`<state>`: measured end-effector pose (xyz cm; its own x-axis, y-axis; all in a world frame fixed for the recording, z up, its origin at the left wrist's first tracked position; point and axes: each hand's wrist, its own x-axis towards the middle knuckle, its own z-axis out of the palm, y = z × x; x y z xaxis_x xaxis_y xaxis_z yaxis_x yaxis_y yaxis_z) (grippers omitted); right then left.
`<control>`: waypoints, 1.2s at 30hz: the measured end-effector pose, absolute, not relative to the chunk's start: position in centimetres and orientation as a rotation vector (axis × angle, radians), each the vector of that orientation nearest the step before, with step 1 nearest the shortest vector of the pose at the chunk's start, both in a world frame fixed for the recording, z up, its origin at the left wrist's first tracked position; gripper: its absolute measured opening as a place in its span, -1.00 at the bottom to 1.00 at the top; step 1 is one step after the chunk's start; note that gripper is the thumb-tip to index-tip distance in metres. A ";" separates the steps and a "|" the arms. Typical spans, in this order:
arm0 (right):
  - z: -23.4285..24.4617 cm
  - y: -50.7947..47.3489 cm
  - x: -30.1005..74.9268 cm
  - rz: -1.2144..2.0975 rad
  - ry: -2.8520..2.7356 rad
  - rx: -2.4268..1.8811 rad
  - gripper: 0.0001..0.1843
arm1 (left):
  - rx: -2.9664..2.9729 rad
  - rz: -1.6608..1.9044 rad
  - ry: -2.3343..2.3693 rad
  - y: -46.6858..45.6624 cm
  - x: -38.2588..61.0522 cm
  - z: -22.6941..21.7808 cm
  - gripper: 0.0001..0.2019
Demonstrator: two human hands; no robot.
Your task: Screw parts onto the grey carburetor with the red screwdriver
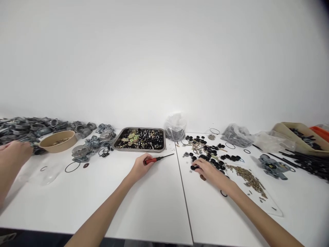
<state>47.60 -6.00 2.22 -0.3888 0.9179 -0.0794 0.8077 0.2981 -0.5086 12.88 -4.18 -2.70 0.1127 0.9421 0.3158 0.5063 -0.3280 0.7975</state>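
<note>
My left hand (140,168) is closed around the red handle of a screwdriver (156,159). Its dark shaft points right, just above the white table (156,199) or resting on it; I cannot tell which. My right hand (207,169) reaches down among loose black round caps (213,151), fingertips pinched at one black cap (194,167) near the pile's front edge. Partly under that hand lies a brown disc (203,177). Brass-coloured pins (197,149) are scattered among the caps, and a small grey metal piece (185,154) lies left of them.
A metal tray (140,150) of small parts stands at the back. Another person's hand (16,154) is at far left, near a tan bowl (58,146) and carburetor bodies (82,152). Rightward lie small brass parts (248,178), a carburetor (273,166), black tubes (308,163) and a beige bin (285,132).
</note>
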 end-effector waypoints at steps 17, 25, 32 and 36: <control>17.9 8.7 39.4 0.172 -2.110 -1.357 -0.71 | 2.096 1.074 1.382 -4.1 12.9 -3.0 -0.82; 13.5 5.8 39.4 0.143 -2.242 -1.465 -0.71 | 2.093 1.042 1.346 -4.2 12.9 -3.1 -0.82; 5.1 -2.6 47.6 0.385 -2.245 -1.755 -0.72 | 2.089 1.055 1.312 -4.4 13.1 -3.1 -0.84; 2.1 -3.2 48.0 0.492 -2.207 -1.749 -0.57 | 2.128 1.037 1.322 -4.5 13.1 -2.9 -0.83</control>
